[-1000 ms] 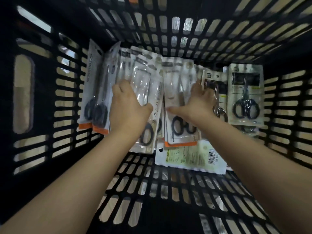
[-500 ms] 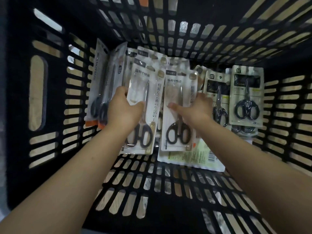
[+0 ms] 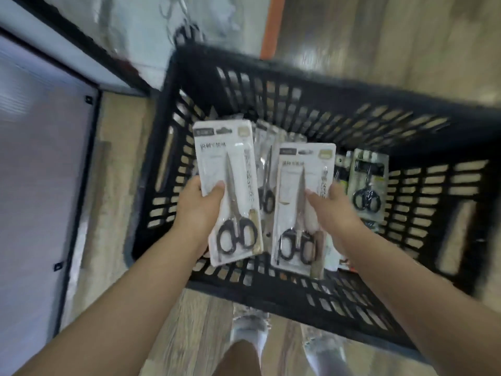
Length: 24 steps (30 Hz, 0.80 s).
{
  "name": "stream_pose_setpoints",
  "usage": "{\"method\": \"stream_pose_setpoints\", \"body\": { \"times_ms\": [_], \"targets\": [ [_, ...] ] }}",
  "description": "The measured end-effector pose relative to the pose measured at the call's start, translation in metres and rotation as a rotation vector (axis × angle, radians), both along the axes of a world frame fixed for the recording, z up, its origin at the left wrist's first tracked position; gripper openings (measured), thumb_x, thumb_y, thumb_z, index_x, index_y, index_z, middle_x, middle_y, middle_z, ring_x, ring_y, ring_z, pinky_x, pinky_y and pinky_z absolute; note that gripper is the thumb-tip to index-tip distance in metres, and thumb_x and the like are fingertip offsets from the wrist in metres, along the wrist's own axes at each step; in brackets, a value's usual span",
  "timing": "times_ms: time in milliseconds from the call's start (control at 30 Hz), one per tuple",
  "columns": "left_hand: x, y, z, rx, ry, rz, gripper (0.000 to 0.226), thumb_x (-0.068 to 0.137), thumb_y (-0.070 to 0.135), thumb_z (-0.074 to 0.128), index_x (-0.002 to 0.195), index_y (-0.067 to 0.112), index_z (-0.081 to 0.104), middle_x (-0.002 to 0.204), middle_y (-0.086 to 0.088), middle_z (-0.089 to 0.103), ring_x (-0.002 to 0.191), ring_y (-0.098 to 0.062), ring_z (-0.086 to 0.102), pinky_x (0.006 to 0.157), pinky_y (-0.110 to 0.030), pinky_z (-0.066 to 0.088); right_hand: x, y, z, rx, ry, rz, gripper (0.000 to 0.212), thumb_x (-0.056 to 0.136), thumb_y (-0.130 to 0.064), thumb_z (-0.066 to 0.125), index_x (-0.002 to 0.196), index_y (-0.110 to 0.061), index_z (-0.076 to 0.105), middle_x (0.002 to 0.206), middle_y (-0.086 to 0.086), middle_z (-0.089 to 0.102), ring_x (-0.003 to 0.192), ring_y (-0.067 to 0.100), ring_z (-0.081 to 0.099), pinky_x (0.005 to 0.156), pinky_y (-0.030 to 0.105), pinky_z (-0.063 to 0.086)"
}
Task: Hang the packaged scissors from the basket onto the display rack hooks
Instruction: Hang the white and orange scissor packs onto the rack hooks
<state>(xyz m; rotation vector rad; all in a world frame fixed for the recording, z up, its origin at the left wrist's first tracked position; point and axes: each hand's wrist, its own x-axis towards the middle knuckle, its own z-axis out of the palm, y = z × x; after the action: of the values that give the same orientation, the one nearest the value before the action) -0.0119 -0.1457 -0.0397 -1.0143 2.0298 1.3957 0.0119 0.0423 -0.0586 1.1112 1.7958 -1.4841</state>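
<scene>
Above the black slatted plastic basket (image 3: 311, 104), left hand (image 3: 198, 210) at nine o'clock and right hand (image 3: 336, 210) at three each pinch a white carded scissors pack (image 3: 230, 191); light, stiff, probably slippery, so an edge grip suits.

Printed lettering on the two lifted scissors packs (image 3: 227, 191) and (image 3: 301, 207): smeared, unreadable. Fingers of left hand (image 3: 199, 210) and right hand (image 3: 334, 210): hidden behind the cards, thumbs alone showing. Packs left in the black basket (image 3: 339, 104): partly covered by the lifted pair, count unclear. Small scissors pack (image 3: 367, 185) by the right wall: label illegible. Items on the panel (image 3: 173, 28) above the basket: motion-blurred, unidentifiable. Shoes (image 3: 250, 332): blurred; knee cut off by bottom edge.
</scene>
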Motion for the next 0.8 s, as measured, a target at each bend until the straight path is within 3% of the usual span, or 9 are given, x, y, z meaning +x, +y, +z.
{"method": "stream_pose_setpoints", "body": {
  "times_ms": [100,200,333,400,433,500,567,667,800],
  "targets": [
    [-0.016,-0.004,0.075,-0.007,0.078,-0.001,0.013,0.095,0.025,0.054,0.108,0.021,0.057,0.104,0.001,0.065,0.092,-0.017,0.062,0.084,-0.034,0.05,-0.027,0.005,0.085,-0.011,0.112,0.084,0.036,0.099,-0.028,0.046,0.132,-0.015,0.04,0.124,-0.01,0.047,0.105,0.012,0.046,0.091,0.035,0.038],
    [-0.044,-0.006,0.174,0.001,0.198,-0.006,0.013,0.094,0.029,0.055,0.104,0.021,0.058,0.104,-0.001,0.067,0.095,-0.023,0.064,0.09,-0.044,0.051,-0.07,0.01,0.189,0.002,0.291,0.13,0.02,0.095,-0.028,0.053,0.113,-0.019,0.053,0.107,-0.006,0.062,0.091,0.01,0.058,0.074,0.027,0.045],
    [-0.082,-0.01,0.344,0.025,0.448,0.037,0.009,0.093,0.023,0.057,0.099,0.017,0.061,0.088,0.005,0.066,0.079,-0.01,0.062,0.065,-0.019,0.053,-0.122,0.008,0.359,-0.029,0.555,0.178,0.006,0.095,-0.025,0.055,0.101,-0.025,0.056,0.091,-0.011,0.064,0.082,0.007,0.059,0.064,0.02,0.043],
    [-0.09,-0.015,0.434,-0.004,0.583,0.062,0.004,0.09,0.023,0.062,0.088,0.02,0.062,0.087,0.0,0.067,0.08,-0.017,0.064,0.069,-0.025,0.054,-0.14,0.001,0.446,-0.054,0.705,0.2,0.007,0.094,-0.02,0.055,0.1,-0.024,0.057,0.09,-0.011,0.064,0.082,0.007,0.059,0.062,0.017,0.043],
    [-0.09,-0.017,0.48,-0.003,0.649,0.085,0.007,0.088,0.026,0.065,0.082,0.023,0.062,0.086,-0.002,0.068,0.082,-0.021,0.065,0.074,-0.03,0.054,-0.145,-0.005,0.492,-0.072,0.774,0.217,0.01,0.095,-0.018,0.054,0.102,-0.023,0.059,0.091,-0.01,0.065,0.081,0.004,0.06,0.062,0.015,0.044],
    [-0.087,-0.025,0.564,-0.027,0.753,0.119,0.013,0.088,0.027,0.065,0.077,0.027,0.059,0.082,0.003,0.066,0.076,-0.011,0.062,0.068,-0.021,0.051,-0.149,-0.016,0.57,-0.138,0.872,0.241,0.014,0.095,-0.017,0.054,0.104,-0.024,0.061,0.094,-0.01,0.068,0.082,0.002,0.063,0.069,0.018,0.048],
    [-0.069,-0.034,0.635,-0.044,0.838,0.173,0.01,0.092,0.024,0.059,0.082,0.026,0.057,0.088,0.002,0.066,0.074,-0.005,0.058,0.064,-0.02,0.046,-0.14,-0.031,0.634,-0.203,0.925,0.271,0.016,0.094,-0.021,0.055,0.108,-0.025,0.061,0.1,-0.007,0.069,0.091,0.011,0.066,0.083,0.031,0.052],
    [-0.024,-0.052,0.712,-0.076,0.938,0.286,0.007,0.093,0.021,0.055,0.088,0.023,0.058,0.089,0.002,0.067,0.074,-0.006,0.059,0.066,-0.023,0.048,-0.112,-0.054,0.704,-0.264,0.974,0.335,0.024,0.093,-0.026,0.056,0.117,-0.026,0.06,0.112,-0.005,0.067,0.103,0.018,0.062,0.093,0.039,0.048],
    [0.027,-0.067,0.737,-0.091,0.934,0.378,0.01,0.094,0.018,0.053,0.089,0.024,0.058,0.091,0.007,0.065,0.077,-0.002,0.059,0.061,-0.018,0.045,-0.085,-0.068,0.719,-0.301,0.951,0.414,0.025,0.091,-0.028,0.059,0.115,-0.026,0.061,0.113,0.001,0.067,0.101,0.023,0.064,0.092,0.048,0.05]
  ]
}}
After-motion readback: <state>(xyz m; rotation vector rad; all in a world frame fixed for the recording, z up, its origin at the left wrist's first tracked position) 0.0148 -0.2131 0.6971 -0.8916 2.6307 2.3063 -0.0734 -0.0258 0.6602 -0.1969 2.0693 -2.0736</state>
